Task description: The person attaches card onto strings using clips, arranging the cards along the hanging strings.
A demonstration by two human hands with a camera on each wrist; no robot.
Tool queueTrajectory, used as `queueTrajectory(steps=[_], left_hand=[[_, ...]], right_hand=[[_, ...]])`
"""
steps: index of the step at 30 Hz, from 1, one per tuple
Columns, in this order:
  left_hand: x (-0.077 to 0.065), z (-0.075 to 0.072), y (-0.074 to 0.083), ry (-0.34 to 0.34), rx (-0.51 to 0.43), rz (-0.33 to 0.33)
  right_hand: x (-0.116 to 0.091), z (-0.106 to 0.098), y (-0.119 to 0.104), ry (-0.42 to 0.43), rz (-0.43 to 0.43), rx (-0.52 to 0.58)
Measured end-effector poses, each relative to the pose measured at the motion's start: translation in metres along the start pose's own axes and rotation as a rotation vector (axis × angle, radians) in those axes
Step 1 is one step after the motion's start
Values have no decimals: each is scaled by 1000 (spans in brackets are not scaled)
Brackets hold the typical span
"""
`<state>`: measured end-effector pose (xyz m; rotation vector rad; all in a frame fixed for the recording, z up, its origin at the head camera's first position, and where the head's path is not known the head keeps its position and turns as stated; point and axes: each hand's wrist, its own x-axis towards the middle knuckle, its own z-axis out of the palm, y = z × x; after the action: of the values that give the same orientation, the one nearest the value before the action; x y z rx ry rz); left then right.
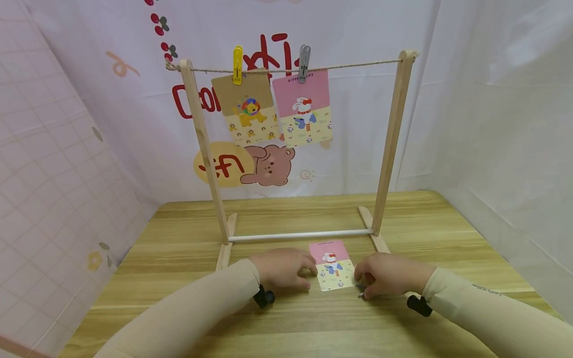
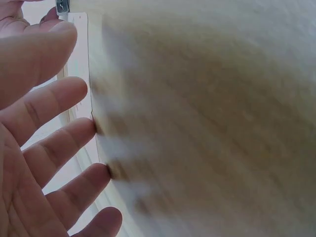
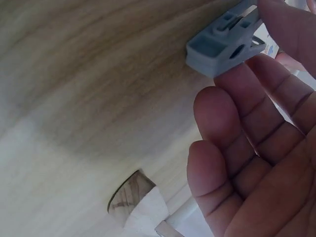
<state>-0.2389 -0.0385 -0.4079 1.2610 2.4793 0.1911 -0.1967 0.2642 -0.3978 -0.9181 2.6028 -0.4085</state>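
A card (image 1: 332,272) with a pink top and a white rabbit picture lies flat on the wooden table. My left hand (image 1: 284,268) is at its left edge, fingers spread and loosely bent; in the left wrist view the fingertips (image 2: 84,126) are at the edge of the card (image 2: 79,64). At the card's right side, my right hand (image 1: 394,273) pinches a grey clothespin (image 3: 222,44) between thumb and fingers, low over the table. The clothespin is mostly hidden by the hand in the head view.
Behind the hands stands a wooden rack (image 1: 391,144) with a twine line (image 1: 358,65). A lion card (image 1: 248,107) hangs from it by a yellow clothespin (image 1: 238,64), and a rabbit card (image 1: 304,109) by a grey clothespin (image 1: 304,62). A white rod (image 1: 300,235) joins the rack's feet.
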Motion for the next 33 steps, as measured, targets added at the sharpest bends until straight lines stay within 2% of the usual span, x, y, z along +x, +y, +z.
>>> queueTrajectory(steps=[13, 18, 24, 27, 33], left_hand=[[1, 1, -9, 100, -82, -85], [4, 4, -9, 169, -50, -154], [5, 6, -9, 146, -4, -173], [5, 6, -11, 138, -13, -176], [9, 9, -16, 176, -38, -166]], right_hand=[[1, 0, 6, 13, 25, 10], [2, 0, 8, 13, 37, 10], [3, -1, 9, 10, 41, 0], [3, -2, 10, 12, 43, 3], [3, -2, 11, 30, 24, -21]])
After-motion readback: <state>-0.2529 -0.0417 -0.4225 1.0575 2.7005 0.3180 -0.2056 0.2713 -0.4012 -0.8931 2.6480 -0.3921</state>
